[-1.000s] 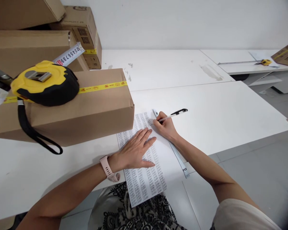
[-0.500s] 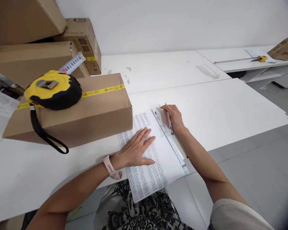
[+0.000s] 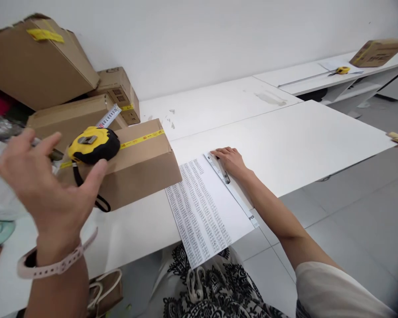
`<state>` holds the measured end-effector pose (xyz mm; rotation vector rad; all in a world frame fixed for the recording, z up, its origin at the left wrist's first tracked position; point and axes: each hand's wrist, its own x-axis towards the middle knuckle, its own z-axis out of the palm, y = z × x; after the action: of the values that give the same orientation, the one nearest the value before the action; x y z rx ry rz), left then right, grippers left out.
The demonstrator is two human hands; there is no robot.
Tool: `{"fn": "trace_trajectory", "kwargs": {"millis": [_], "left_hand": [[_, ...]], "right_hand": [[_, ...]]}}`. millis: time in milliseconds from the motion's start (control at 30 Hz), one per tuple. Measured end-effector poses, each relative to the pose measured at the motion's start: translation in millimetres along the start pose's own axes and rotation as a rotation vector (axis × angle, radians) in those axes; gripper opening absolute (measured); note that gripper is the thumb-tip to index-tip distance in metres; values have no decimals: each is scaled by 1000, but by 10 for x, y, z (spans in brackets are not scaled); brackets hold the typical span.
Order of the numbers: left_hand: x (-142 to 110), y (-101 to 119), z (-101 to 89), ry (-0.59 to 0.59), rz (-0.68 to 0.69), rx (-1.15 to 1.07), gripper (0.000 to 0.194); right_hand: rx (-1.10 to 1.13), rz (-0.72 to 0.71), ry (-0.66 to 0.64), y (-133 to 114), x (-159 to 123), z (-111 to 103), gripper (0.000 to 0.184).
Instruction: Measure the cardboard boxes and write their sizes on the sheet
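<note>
My left hand (image 3: 58, 185) is raised with fingers and thumb apart, holding nothing, in front of a yellow and black tape measure (image 3: 94, 145). That tape measure rests on a taped cardboard box (image 3: 146, 163), its blade sticking out and its black strap hanging. On the white table, my right hand (image 3: 231, 160) is closed over a slim pen-like object (image 3: 225, 176), whose dark end shows below the fingers. Beside it lies a sheet of small printed labels (image 3: 199, 212), overhanging the table's front edge. A pale blue lettered strip (image 3: 234, 194) runs along the sheet's right side.
Cardboard boxes (image 3: 43, 57) are stacked at the left against the wall. Clear plastic (image 3: 3, 176) lies by my left hand. Another tape measure (image 3: 343, 70) and a box (image 3: 378, 53) sit on the far right shelf. A bag (image 3: 108, 291) is below the table.
My left hand has lifted off the sheet and moved left, up before the tape measure. My right hand has settled lower over the pen-like object. The view has swung left.
</note>
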<state>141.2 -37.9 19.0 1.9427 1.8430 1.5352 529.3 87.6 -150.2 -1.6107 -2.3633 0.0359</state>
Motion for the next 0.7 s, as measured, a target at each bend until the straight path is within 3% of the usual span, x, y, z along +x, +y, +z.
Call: {"fn": "trace_trajectory", "kwargs": {"millis": [33, 100, 200, 367, 500, 600, 700], "left_hand": [[60, -34, -12, 23, 79, 170, 82], [140, -94, 2, -27, 64, 348, 81], [193, -152, 62, -109, -131, 334, 90], [275, -143, 187, -82, -168, 397, 94], [354, -147, 272, -8, -203, 414, 84], [353, -230, 271, 121, -155, 302, 74], [296, -338, 160, 278, -119, -75, 74]], "right_hand": [[6, 0, 3, -2, -6, 4, 53], [27, 4, 27, 8, -23, 30, 58], [67, 35, 106, 42, -54, 97, 64], [195, 145, 320, 81, -88, 155, 58], [293, 182, 492, 16, -88, 94, 47], [362, 136, 564, -128, -95, -19, 41], [411, 42, 578, -374, -131, -216, 37]]}}
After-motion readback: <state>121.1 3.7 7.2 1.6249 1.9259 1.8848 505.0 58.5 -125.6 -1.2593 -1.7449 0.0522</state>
